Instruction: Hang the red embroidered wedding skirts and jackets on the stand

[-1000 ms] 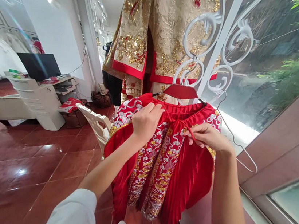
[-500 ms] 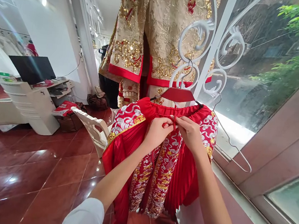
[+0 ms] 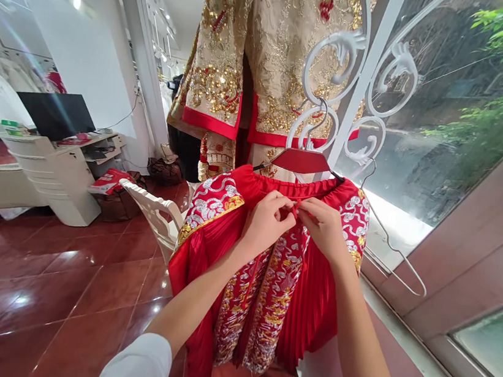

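A red pleated skirt with silver and gold embroidery hangs from a red hanger hooked on a white scrolled metal stand. My left hand and my right hand meet at the middle of the waistband, both pinched on the thin red drawstring. Behind the skirt hangs a gold embroidered jacket with red trim.
A bare wire hanger hangs on the stand to the right, by the window. A white plastic chair stands left of the skirt. Farther left are a white desk with a dark monitor and a glossy red tiled floor.
My hands came together from apart on the waistband to the centre, where they now pinch the drawstring. The view has shifted slightly.
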Action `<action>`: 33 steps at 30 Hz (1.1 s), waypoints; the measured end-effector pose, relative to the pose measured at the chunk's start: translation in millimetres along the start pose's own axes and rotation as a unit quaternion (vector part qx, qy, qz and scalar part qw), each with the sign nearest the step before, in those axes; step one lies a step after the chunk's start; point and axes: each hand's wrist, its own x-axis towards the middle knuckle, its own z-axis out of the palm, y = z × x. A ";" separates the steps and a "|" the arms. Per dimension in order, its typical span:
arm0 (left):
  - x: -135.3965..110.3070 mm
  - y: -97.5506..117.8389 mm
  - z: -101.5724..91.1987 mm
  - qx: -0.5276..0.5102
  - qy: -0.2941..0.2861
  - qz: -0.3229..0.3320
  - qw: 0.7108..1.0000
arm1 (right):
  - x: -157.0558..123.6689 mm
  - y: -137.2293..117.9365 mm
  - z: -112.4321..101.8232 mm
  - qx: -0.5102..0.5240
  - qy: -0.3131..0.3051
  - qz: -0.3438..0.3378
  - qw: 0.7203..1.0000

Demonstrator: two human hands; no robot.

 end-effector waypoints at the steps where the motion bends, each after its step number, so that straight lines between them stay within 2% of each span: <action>1: 0.0 1.9 -0.6 0.002 0.002 0.014 1.000 | 0.5 0.5 -0.2 -0.005 0.009 -0.002 1.000; 4: -1.0 7.7 -6.1 0.091 0.030 0.058 0.994 | 0.2 4.6 -3.8 -0.066 0.038 0.005 0.997; 8: -5.3 8.4 -20.2 0.300 0.078 0.071 0.948 | -7.4 16.6 -13.6 -0.218 0.084 0.087 0.968; 11: -9.2 4.1 -25.7 0.324 0.073 0.045 0.942 | -15.1 22.6 -13.2 -0.211 0.090 0.154 0.961; 13: -10.3 2.0 -23.1 0.273 0.069 0.025 0.959 | -17.6 21.3 -6.5 -0.104 0.107 0.197 0.969; 15: -9.4 1.2 -16.8 0.159 0.061 0.004 0.985 | -16.7 16.7 2.0 0.079 0.132 0.261 0.953; 16: -8.4 1.1 -13.3 0.082 0.053 -0.008 0.995 | -15.2 13.9 5.6 0.178 0.142 0.295 0.928; 18: -5.6 0.9 -7.7 -0.068 0.037 -0.035 0.996 | -11.6 9.2 8.8 0.332 0.149 0.341 0.867; 20: -3.0 -0.1 -5.7 -0.172 0.034 -0.065 0.982 | -9.4 7.5 5.8 0.402 0.142 0.349 0.835; 21: -2.1 -0.9 -6.2 -0.204 0.035 -0.080 0.975 | -9.5 7.9 2.2 0.408 0.127 0.345 0.836; 22: -1.5 -1.9 -7.4 -0.227 0.036 -0.095 0.969 | -10.8 9.0 -2.2 0.392 0.102 0.336 0.850; 23: -1.2 -2.9 -9.0 -0.242 0.036 -0.107 0.964 | -12.9 10.4 -6.9 0.349 0.073 0.325 0.876; 25: -1.6 -4.5 -12.2 -0.257 0.027 -0.123 0.958 | -18.9 13.2 -14.9 0.178 0.046 0.305 0.935; 26: -2.1 -4.9 -13.3 -0.258 0.022 -0.124 0.958 | -21.9 14.1 -17.3 0.066 0.061 0.299 0.950; 27: -2.7 -5.0 -14.0 -0.256 0.017 -0.122 0.959 | -24.5 14.3 -18.5 -0.041 0.094 0.295 0.950; 28: -3.2 -4.8 -14.1 -0.251 0.013 -0.118 0.961 | -26.4 14.2 -18.5 -0.125 0.134 0.291 0.939; 29: -3.7 -4.4 -13.9 -0.246 0.012 -0.113 0.963 | -27.4 13.8 -17.8 -0.173 0.171 0.288 0.926; 31: -3.7 -3.2 -13.2 -0.235 0.021 -0.106 0.966 | -27.3 13.5 -16.0 -0.146 0.196 0.281 0.928; 33: -2.7 -2.9 -13.0 -0.231 0.028 -0.108 0.967 | -26.1 16.1 -16.3 0.001 0.144 0.279 0.949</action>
